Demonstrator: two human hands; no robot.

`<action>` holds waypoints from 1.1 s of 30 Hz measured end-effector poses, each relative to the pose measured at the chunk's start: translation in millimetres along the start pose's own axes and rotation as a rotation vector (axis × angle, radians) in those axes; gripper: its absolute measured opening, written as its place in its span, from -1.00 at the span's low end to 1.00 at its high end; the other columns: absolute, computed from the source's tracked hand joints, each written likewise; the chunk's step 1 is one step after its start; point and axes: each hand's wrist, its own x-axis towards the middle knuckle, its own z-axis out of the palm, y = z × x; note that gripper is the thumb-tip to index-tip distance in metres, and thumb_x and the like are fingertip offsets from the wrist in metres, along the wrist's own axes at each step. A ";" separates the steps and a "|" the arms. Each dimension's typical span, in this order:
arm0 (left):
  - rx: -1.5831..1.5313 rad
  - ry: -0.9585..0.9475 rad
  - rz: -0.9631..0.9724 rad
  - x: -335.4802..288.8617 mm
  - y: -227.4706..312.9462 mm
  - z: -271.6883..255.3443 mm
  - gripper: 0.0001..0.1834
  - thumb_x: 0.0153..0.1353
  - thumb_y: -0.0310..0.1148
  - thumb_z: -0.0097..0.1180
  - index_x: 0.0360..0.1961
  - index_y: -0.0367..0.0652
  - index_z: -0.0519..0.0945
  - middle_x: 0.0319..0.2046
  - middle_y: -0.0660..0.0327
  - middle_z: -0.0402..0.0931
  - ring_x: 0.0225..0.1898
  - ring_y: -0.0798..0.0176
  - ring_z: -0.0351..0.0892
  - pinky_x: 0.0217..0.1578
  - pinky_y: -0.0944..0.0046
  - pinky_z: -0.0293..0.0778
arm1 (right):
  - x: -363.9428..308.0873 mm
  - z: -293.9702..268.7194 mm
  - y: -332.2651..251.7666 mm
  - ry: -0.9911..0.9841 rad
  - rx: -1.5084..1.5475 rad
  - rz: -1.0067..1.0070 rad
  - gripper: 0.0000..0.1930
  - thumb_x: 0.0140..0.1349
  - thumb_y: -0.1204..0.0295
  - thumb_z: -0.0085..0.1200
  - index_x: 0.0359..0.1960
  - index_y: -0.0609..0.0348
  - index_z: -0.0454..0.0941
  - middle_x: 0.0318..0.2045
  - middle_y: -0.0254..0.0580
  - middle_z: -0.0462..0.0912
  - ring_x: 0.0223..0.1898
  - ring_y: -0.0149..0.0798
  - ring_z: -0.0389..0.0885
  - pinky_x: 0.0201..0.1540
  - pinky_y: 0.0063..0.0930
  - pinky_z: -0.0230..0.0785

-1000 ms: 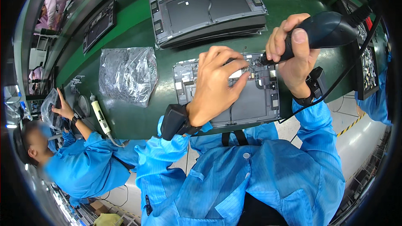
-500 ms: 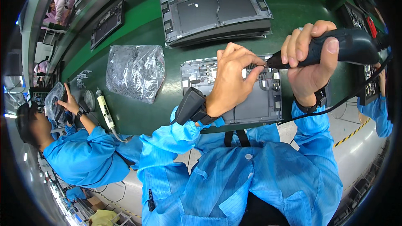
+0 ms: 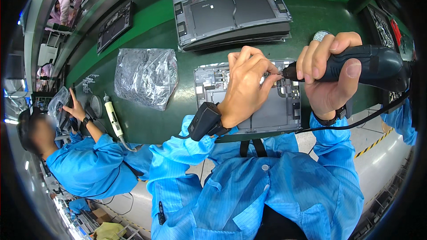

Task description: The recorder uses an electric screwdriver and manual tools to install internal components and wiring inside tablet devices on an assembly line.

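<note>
An opened grey laptop base [image 3: 269, 113] lies on the bench in front of me, its circuit board and flat battery showing. My right hand [image 3: 327, 82] is wrapped round a black electric screwdriver [image 3: 378, 66], held nearly level with its tip pointing left over the laptop. At that tip, the thumb and fingertips of my left hand [image 3: 247, 78] pinch together. Whatever small piece they hold is too tiny to make out. The left hand covers part of the circuit board.
Behind lies a stack of similar laptop bases [image 3: 235, 15]. Clear plastic bags [image 3: 146, 78] sit left, beside a white electric screwdriver [image 3: 113, 118]. A round dish [image 3: 321, 35] stands behind my right hand. The black cable [image 3: 356, 124] passes below it. A co-worker [image 3: 95, 164] sits at left.
The screwdriver has dropped slightly toward the front and turned a little, and the round dish behind it shows more. My left fingers stay pinched at its tip. The view has shifted slightly.
</note>
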 end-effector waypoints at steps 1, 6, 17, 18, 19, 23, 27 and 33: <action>-0.003 -0.001 0.001 0.5 0.1 0.5 -0.74 -0.05 -0.54 0.60 -0.32 -0.11 0.76 -0.31 0.27 0.68 -0.04 0.09 0.61 0.00 0.08 0.31 | 0.0 -0.7 0.2 0.008 -0.002 -0.001 -0.54 0.62 -0.01 0.09 0.04 0.18 0.33 -0.54 -0.20 0.48 -0.58 -0.35 0.45 -0.47 -0.35 0.48; -0.029 0.013 0.002 1.3 1.9 1.9 -0.73 -0.05 -0.55 0.59 -0.33 -0.10 0.73 -0.31 0.25 0.66 -0.06 0.10 0.61 -0.01 0.08 0.31 | 0.5 -0.2 0.9 -0.005 -0.005 0.002 -0.54 0.62 0.00 0.09 0.04 0.19 0.33 -0.53 -0.19 0.48 -0.58 -0.36 0.45 -0.47 -0.37 0.47; -0.037 -0.021 -0.031 0.8 1.7 2.9 -0.75 -0.04 -0.57 0.55 -0.34 -0.11 0.74 -0.30 0.23 0.64 -0.05 0.08 0.62 -0.02 0.08 0.31 | -3.9 4.5 3.9 -0.014 -0.045 -0.018 -0.55 0.61 0.05 0.13 0.05 0.22 0.32 -0.52 -0.20 0.50 -0.59 -0.37 0.45 -0.47 -0.40 0.46; -0.034 -0.028 -0.034 1.2 1.2 2.3 -0.76 -0.04 -0.57 0.55 -0.34 -0.11 0.74 -0.30 0.22 0.65 -0.04 0.08 0.63 -0.02 0.08 0.32 | -3.3 4.7 3.0 -0.007 -0.046 -0.014 -0.55 0.61 0.04 0.13 0.05 0.22 0.33 -0.52 -0.20 0.50 -0.58 -0.37 0.45 -0.47 -0.40 0.46; -0.033 -0.027 -0.032 1.2 0.9 2.0 -0.76 -0.04 -0.57 0.55 -0.34 -0.11 0.74 -0.30 0.22 0.65 -0.04 0.08 0.63 -0.02 0.08 0.32 | -2.9 4.8 2.3 0.000 -0.048 -0.010 -0.54 0.61 0.04 0.13 0.05 0.21 0.33 -0.53 -0.20 0.50 -0.58 -0.37 0.46 -0.47 -0.40 0.46; -0.063 -0.018 -0.051 1.6 1.4 2.9 -0.76 -0.06 -0.56 0.56 -0.34 -0.13 0.76 -0.30 0.21 0.67 -0.05 0.06 0.65 0.00 0.08 0.34 | -3.3 4.5 1.7 -0.004 -0.035 -0.009 -0.54 0.61 0.04 0.13 0.04 0.21 0.33 -0.53 -0.21 0.50 -0.58 -0.37 0.46 -0.46 -0.40 0.46; -0.057 -0.020 -0.044 1.6 0.2 3.9 -0.76 -0.07 -0.57 0.55 -0.35 -0.14 0.76 -0.33 0.22 0.68 -0.05 0.05 0.66 0.00 0.09 0.36 | -3.4 5.8 0.5 0.001 -0.045 -0.006 -0.54 0.61 0.03 0.12 0.03 0.21 0.32 -0.52 -0.21 0.50 -0.57 -0.38 0.47 -0.45 -0.41 0.46; -0.091 -0.010 -0.043 1.0 -1.0 4.8 -0.75 -0.09 -0.59 0.55 -0.35 -0.14 0.76 -0.34 0.22 0.69 -0.05 0.06 0.67 0.00 0.08 0.36 | -4.3 8.6 0.9 -0.001 -0.065 -0.018 -0.53 0.62 0.02 0.11 0.03 0.22 0.32 -0.53 -0.21 0.50 -0.56 -0.39 0.48 -0.45 -0.43 0.47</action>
